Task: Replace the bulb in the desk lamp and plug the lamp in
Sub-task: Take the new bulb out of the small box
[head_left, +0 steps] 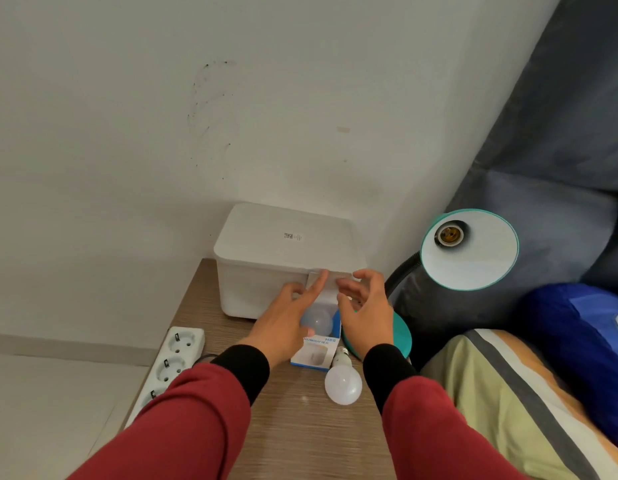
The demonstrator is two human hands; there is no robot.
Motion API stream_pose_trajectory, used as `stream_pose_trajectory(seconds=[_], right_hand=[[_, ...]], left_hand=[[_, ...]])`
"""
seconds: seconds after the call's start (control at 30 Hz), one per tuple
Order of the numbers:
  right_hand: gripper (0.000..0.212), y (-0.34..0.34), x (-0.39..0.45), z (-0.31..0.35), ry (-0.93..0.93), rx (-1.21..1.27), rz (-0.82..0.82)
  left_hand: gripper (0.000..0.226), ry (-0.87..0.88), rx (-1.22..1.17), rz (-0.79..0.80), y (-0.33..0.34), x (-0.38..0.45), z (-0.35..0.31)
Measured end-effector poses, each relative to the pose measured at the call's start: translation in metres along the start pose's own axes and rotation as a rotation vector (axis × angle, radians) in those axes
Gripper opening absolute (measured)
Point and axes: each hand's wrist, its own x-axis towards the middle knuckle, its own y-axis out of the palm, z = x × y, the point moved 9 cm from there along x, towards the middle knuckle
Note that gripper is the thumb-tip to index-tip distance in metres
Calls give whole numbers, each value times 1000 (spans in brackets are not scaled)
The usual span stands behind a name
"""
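Note:
The teal desk lamp's shade faces me at the right, and its socket holds no bulb. The lamp's teal base stands on the wooden table. A small white and blue carton stands open in front of me with a frosted bulb inside it. My left hand grips the carton's left side, its index finger lying along the raised flap. My right hand hovers at the flap with its fingers spread. A second white bulb lies loose on the table just right of the carton.
A white lidded storage box stands against the wall behind the carton. A white power strip with free sockets lies along the table's left edge. A bed with striped bedding and a blue pillow borders the right side.

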Motion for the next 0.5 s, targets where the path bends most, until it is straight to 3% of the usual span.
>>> stream_pose_trajectory(seconds=[0.17,0.27,0.5], right_hand=[[20,9,-6,-7,-93,-371,87],[31,18,-5,-29,-17,-551,181],[55,31,9,-37,40,-719,273]], left_hand=[[107,30,61,26,0,8,-5],[107,28,43,61,-1,11,-3],[113,64,26,115,0,15,3]])
